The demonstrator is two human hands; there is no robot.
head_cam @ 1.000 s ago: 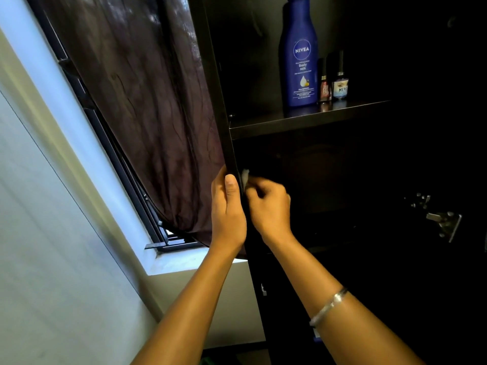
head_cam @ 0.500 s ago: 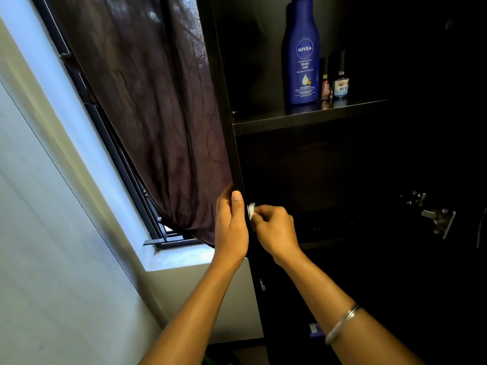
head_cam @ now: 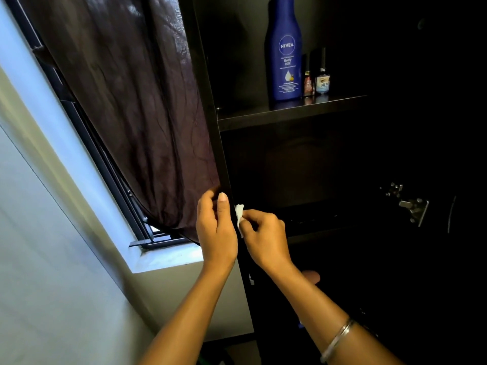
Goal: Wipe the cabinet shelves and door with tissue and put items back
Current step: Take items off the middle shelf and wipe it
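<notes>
A dark cabinet stands open, its left side panel (head_cam: 210, 114) running down the middle of the view. My left hand (head_cam: 216, 227) grips that panel's front edge, thumb on the front and fingers behind it. My right hand (head_cam: 263, 238) pinches a small white tissue (head_cam: 239, 213) and holds it against the panel's inner face. On the upper shelf (head_cam: 284, 114) stand a tall blue Nivea lotion bottle (head_cam: 286, 51) and two small bottles (head_cam: 317, 77). The shelves below are too dark to make out.
A dark curtain (head_cam: 131, 101) hangs beside the cabinet, just left of the panel, over a window (head_cam: 87, 143) with a pale sill (head_cam: 168, 256). A metal hinge (head_cam: 411, 206) shows at the right inside the cabinet. A pale wall fills the left.
Both hands have slid down the panel edge together, the right hand drawing the tissue downward along the inner face. The bottles have not moved.
</notes>
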